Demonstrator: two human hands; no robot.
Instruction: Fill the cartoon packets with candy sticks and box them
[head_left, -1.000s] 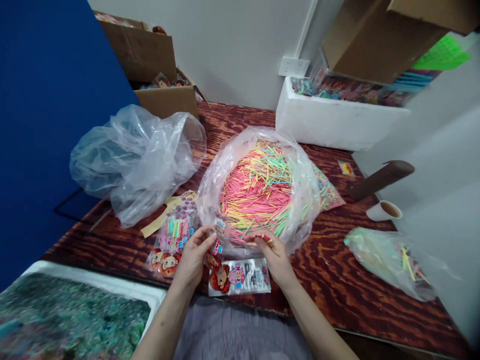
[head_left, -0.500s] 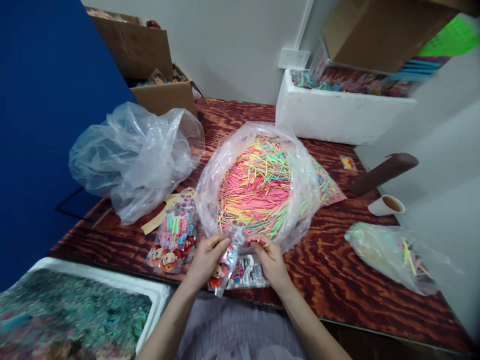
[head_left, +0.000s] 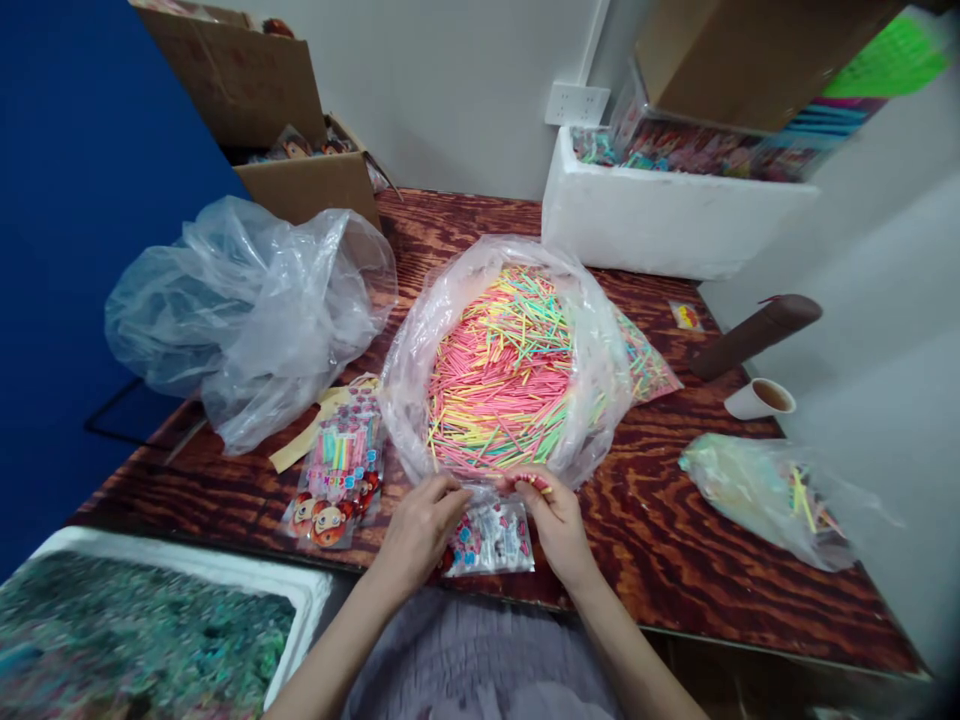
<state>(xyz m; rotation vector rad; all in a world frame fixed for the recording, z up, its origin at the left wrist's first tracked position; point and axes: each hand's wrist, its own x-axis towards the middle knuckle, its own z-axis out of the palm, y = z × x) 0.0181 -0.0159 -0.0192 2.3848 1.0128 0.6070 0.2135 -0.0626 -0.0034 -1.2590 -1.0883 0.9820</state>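
At the near rim of a big clear bag [head_left: 405,430] full of thin coloured sticks [head_left: 502,380], my two hands are close together. My left hand [head_left: 424,525] is closed at a clear printed packet, mostly hidden behind the fingers and palm. My right hand [head_left: 559,525] is closed around a few short pink and yellow sticks [head_left: 534,483], their ends showing between the fingers. Below and between the hands, printed plastic packets [head_left: 495,540] lie on the table. To the left is a pile of filled packets [head_left: 337,470] with cartoon faces.
A crumpled clear bag [head_left: 262,310] and cardboard box [head_left: 315,188] stand left on the wooden table [head_left: 675,560]. At right are a paper cup [head_left: 742,402], a brown cylinder [head_left: 757,335] and a bag with sticks [head_left: 765,500]. A white foam box [head_left: 637,220] stands behind.
My left hand has turned over the packet, which now shows far less. The right hand keeps its sticks near the bag's rim. The view has shifted slightly.
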